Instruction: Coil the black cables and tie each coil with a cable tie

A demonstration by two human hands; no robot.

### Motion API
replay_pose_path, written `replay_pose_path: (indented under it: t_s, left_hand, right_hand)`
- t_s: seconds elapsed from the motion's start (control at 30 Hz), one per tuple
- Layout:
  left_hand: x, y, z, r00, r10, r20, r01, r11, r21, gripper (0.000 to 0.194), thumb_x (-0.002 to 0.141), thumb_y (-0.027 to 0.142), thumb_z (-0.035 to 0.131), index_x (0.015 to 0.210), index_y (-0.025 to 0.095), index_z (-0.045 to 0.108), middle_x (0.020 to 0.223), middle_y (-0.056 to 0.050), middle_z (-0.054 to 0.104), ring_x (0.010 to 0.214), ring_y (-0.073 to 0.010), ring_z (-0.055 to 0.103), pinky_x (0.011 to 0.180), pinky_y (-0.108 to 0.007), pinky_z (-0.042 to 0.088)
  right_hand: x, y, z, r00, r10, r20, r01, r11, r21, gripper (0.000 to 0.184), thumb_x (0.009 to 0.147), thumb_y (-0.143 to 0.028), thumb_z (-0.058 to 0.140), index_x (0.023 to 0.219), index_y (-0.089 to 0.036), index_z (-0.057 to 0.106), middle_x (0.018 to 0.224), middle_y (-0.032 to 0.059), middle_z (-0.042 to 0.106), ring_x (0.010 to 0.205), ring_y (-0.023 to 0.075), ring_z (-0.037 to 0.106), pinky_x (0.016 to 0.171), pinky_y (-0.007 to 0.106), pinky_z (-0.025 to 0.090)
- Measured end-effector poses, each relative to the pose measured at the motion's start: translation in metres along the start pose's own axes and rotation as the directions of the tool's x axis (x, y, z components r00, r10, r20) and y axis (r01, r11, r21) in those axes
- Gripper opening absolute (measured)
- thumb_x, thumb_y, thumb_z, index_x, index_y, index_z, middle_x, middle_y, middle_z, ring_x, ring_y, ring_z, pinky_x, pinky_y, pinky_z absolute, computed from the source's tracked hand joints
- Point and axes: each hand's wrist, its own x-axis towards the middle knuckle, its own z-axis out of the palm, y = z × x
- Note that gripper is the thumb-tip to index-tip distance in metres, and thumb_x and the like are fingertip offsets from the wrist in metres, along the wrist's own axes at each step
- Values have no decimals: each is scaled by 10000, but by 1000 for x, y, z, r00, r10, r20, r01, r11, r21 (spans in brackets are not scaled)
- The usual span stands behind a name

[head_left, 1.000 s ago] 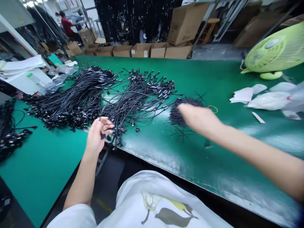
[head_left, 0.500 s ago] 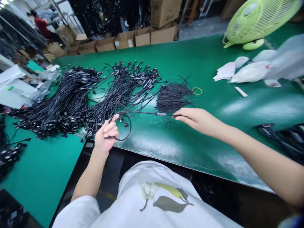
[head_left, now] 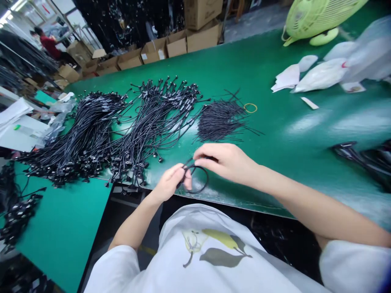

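Note:
My left hand point(head_left: 171, 182) and my right hand point(head_left: 224, 159) meet over the near edge of the green table point(head_left: 275, 134). Between them they hold one black cable point(head_left: 198, 179) coiled into a small loop; both hands pinch it at the top of the loop. Just beyond my right hand lies a small heap of thin black ties point(head_left: 220, 118). Two big piles of black cables point(head_left: 122, 122) spread over the table to the left.
A yellow rubber band point(head_left: 250, 108) lies by the ties. White bags and paper point(head_left: 320, 73) and a green fan point(head_left: 317, 16) sit far right. Dark cables point(head_left: 363, 156) lie at the right edge. Cardboard boxes point(head_left: 171, 44) line the far side; a person in red point(head_left: 47, 42) works far left.
My right hand reached to the heap of ties, then came back. A cable stretched out between both hands is now coiled into a small loop as the hands came together near the table edge.

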Motion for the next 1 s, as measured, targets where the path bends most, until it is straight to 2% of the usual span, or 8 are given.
replay_pose_path:
  t_s: [0.07, 0.13, 0.3, 0.43, 0.57, 0.77, 0.9, 1.0]
  left_hand:
    - [2, 4, 2, 994, 23, -104, -45, 976, -214, 312, 892, 435, 566, 748, 158, 561, 531, 58, 374, 463, -74, 374, 515, -213, 378]
    - [7, 8, 3, 979, 5, -203, -74, 940, -333, 293, 897, 397, 572, 731, 159, 531, 548, 67, 307, 463, -63, 323, 492, -192, 353]
    - [18, -7, 0, 928, -96, -360, -58, 917, -394, 263, 913, 379, 553, 789, 147, 550, 590, 55, 339, 493, -62, 349, 477, -177, 351]
    - [20, -26, 1, 918, -23, -396, -107, 947, -303, 284, 905, 406, 562, 793, 145, 568, 589, 47, 392, 510, -66, 399, 501, -188, 376]
    - [15, -28, 6, 949, -29, -314, -57, 964, -260, 337, 895, 478, 548, 866, 147, 603, 667, 11, 505, 638, -105, 531, 667, -250, 472]
    - [13, -21, 4, 926, -20, -376, -111, 940, -323, 371, 926, 476, 488, 743, 159, 553, 585, 46, 410, 536, -79, 439, 685, -259, 474]
    - [19, -25, 8, 922, -126, -366, -62, 886, -460, 363, 936, 480, 458, 789, 164, 556, 638, 29, 447, 611, -92, 498, 704, -250, 474]
    - [22, -36, 18, 905, -143, -399, -50, 898, -436, 429, 927, 534, 427, 733, 165, 528, 610, 30, 449, 595, -93, 505, 697, -248, 473]
  right_hand:
    - [2, 11, 15, 975, 145, -166, -111, 974, 199, 290, 851, -394, 608, 1062, -197, 604, 964, 52, 638, 847, 161, 579, 750, 282, 443]
    - [-1, 18, 36, 941, 311, -132, -210, 845, 492, 441, 806, -470, 641, 1142, -199, 554, 978, 56, 623, 879, 173, 579, 778, 315, 472]
    - [-12, 11, 68, 833, 507, 222, -357, 185, 916, 401, 849, -543, 515, 979, -170, 578, 783, 21, 591, 670, 134, 569, 643, 302, 503]
    - [-8, -2, 71, 825, 550, 130, -258, 163, 952, 300, 754, -424, 701, 855, -172, 573, 645, -44, 490, 552, 71, 470, 515, 196, 417]
    - [-1, 4, 74, 762, 647, 27, -130, 112, 985, 294, 778, -439, 684, 778, -165, 578, 525, -107, 236, 422, 29, 157, 378, 172, 151]
    - [-5, 12, 94, 804, 595, -6, -85, 125, 989, 328, 775, -467, 689, 708, -167, 576, 608, -36, 451, 570, 76, 415, 542, 209, 374]
    - [-3, 6, 109, 682, 729, -55, 59, 20, 998, 362, 771, -509, 686, 711, -187, 530, 561, -73, 327, 515, 67, 324, 533, 213, 363]
    - [3, 0, 111, 595, 798, -97, 105, 43, 994, 350, 783, -506, 677, 733, -195, 523, 536, -91, 233, 468, 63, 229, 448, 203, 274]
